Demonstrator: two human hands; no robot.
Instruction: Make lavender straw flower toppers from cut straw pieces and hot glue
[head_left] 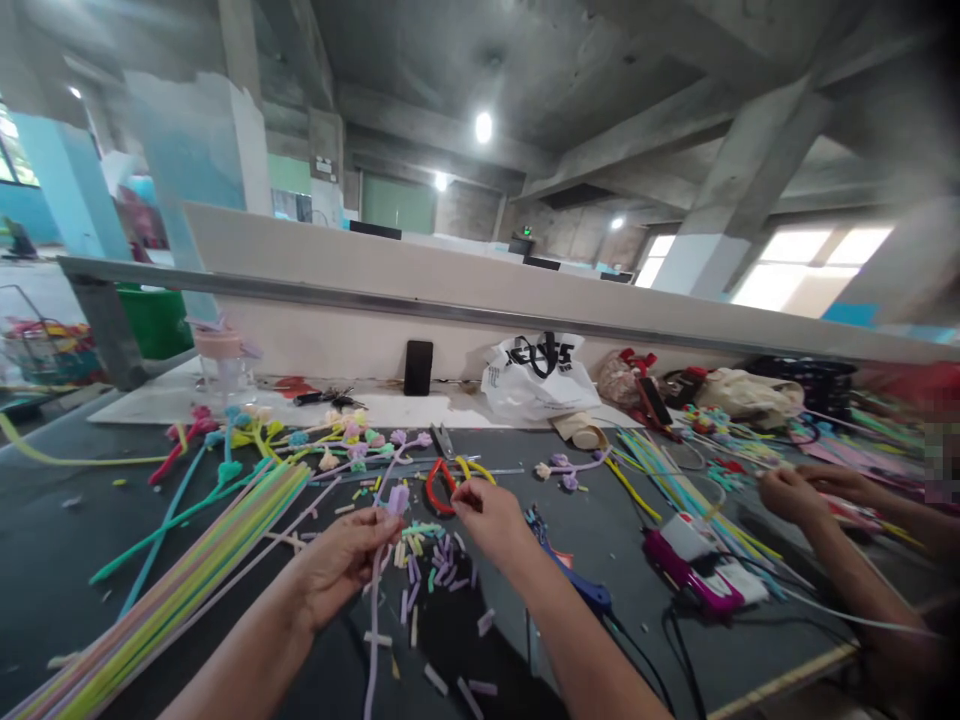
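My left hand (339,558) is closed on a lavender pipe cleaner (373,640), which hangs down past the fingers. A small lavender tuft (397,499) stands at its top, right at the fingertips. Slightly higher and to the right, my right hand (491,518) has its fingertips pinched together; anything between them is too small to make out. Scissors with red handles (439,490) lie just behind the right fingertips, beside a bent yellow pipe cleaner (476,470). Below and between the hands are scattered short cut pieces (442,560), mostly lavender.
Long pipe cleaners (217,570) lie bundled at left, before several fluffy flowers (352,440). A blue-handled tool (574,578) and a magenta power strip (686,572) with cords sit right. A phone (418,368) and white bag (536,380) stand behind. A co-worker's hands (795,492) work at far right.
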